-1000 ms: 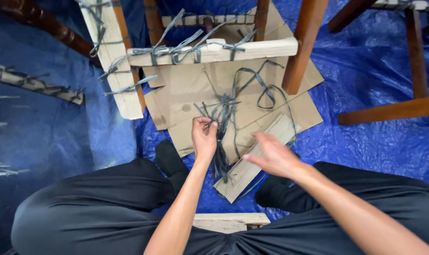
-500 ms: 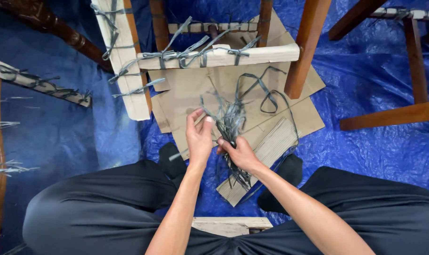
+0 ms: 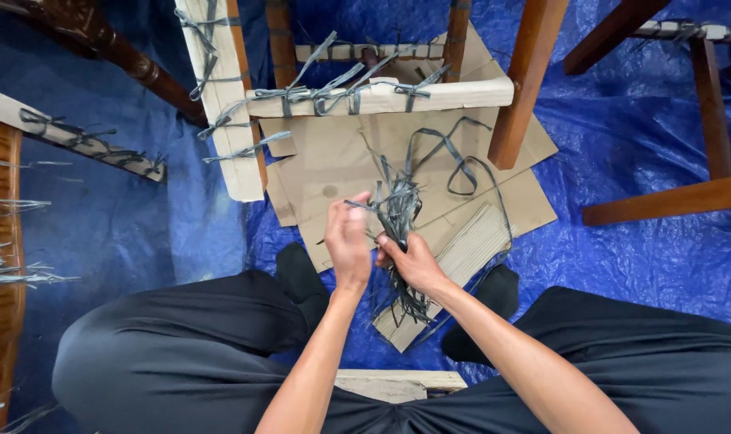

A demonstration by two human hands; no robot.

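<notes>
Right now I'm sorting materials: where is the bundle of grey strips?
In the head view, centre: the bundle of grey strips is held between left hand and right hand, above the cardboard sheets.

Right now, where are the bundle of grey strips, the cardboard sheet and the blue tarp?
bundle of grey strips (image 3: 398, 210): head view, upper part above the hands.
cardboard sheet (image 3: 337, 161): head view, bare middle.
blue tarp (image 3: 631, 153): head view, open right stretch.

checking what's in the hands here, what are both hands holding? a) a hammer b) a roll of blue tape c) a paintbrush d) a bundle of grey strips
d: the left hand and the right hand both close round a bundle of grey strips above the cardboard.
</notes>
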